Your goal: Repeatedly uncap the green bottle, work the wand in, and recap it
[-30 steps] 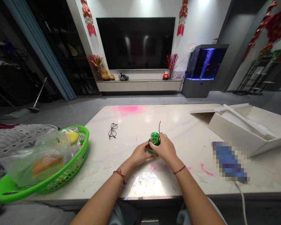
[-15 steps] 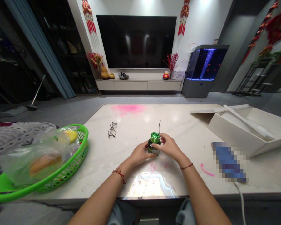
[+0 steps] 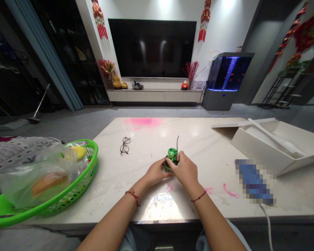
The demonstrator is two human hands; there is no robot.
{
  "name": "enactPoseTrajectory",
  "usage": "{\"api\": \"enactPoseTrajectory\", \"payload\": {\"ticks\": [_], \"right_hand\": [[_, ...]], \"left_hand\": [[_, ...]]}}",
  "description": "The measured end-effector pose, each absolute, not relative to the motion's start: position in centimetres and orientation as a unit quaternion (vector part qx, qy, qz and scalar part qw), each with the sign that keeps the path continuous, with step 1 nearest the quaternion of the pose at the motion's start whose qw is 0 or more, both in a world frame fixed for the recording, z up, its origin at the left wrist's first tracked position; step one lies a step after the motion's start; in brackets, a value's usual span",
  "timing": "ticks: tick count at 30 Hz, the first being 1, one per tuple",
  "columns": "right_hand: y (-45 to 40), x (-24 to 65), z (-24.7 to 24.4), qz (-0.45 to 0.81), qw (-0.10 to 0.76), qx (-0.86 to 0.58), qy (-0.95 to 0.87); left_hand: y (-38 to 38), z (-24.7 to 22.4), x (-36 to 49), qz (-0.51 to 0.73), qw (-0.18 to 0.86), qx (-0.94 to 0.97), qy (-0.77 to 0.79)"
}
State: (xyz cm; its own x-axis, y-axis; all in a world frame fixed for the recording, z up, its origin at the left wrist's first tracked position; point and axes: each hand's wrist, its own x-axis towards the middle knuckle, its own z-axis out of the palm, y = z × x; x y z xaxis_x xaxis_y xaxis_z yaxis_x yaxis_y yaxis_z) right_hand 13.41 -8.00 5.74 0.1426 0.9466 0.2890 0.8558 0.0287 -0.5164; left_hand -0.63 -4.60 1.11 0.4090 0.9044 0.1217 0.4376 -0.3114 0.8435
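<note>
A small dark bottle [image 3: 169,169] with a shiny green top [image 3: 172,152] stands upright on the white table. My left hand [image 3: 157,171] wraps its left side, fingers and thumb closed around the lower body. Over the bottle's front and right side lies my right hand [image 3: 186,170], its thumb across the front below the green top and its fingers curled at the right. A thin black strip [image 3: 177,143] sticks up beside the bottle, its lower end meeting my right fingertips. Whether those fingers pinch the strip is hidden. Much of the bottle's body is covered by my hands.
To the left sits a green basket [image 3: 92,167] with bagged food. Eyeglasses [image 3: 125,145] lie beyond my left hand. On the right are an open white box [image 3: 261,150] and a blurred blue device [image 3: 253,181] with a white cable [image 3: 268,223]. Pink stains [image 3: 143,121] mark the tabletop.
My right hand has turned and shifted slightly left, with its back more toward me and its thumb farther across the bottle. My left hand keeps its grip.
</note>
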Motion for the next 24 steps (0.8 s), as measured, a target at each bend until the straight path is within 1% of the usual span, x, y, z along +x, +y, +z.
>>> {"api": "enactPoseTrajectory", "payload": {"ticks": [2,4,7,9,13,18,24], "right_hand": [[-7.9,13.1,5.8,0.07,0.299,-0.701,-0.643],[-7.8,13.1,5.7,0.074,0.298,-0.7,-0.644],[-7.7,13.4,5.7,0.085,0.303,-0.689,-0.653],[-7.6,13.6,5.7,0.093,0.312,-0.679,-0.659],[-7.4,14.0,5.4,0.107,0.337,-0.652,-0.67],[-7.0,14.5,5.2,0.129,0.359,-0.626,-0.68],[-6.5,15.3,5.2,0.177,0.355,-0.593,-0.7]], "left_hand": [[-4.6,1.5,-0.7,0.303,0.395,0.747,0.44],[-4.7,1.9,-0.9,0.295,0.433,0.741,0.42],[-4.7,2.7,-1.4,0.287,0.528,0.704,0.377],[-4.7,3.1,-1.8,0.288,0.575,0.656,0.395],[-5.0,3.7,-2.4,0.295,0.586,0.568,0.496],[-5.6,4.4,-1.9,0.309,0.647,0.518,0.467],[-6.3,4.6,-0.5,0.347,0.665,0.47,0.465]]}}
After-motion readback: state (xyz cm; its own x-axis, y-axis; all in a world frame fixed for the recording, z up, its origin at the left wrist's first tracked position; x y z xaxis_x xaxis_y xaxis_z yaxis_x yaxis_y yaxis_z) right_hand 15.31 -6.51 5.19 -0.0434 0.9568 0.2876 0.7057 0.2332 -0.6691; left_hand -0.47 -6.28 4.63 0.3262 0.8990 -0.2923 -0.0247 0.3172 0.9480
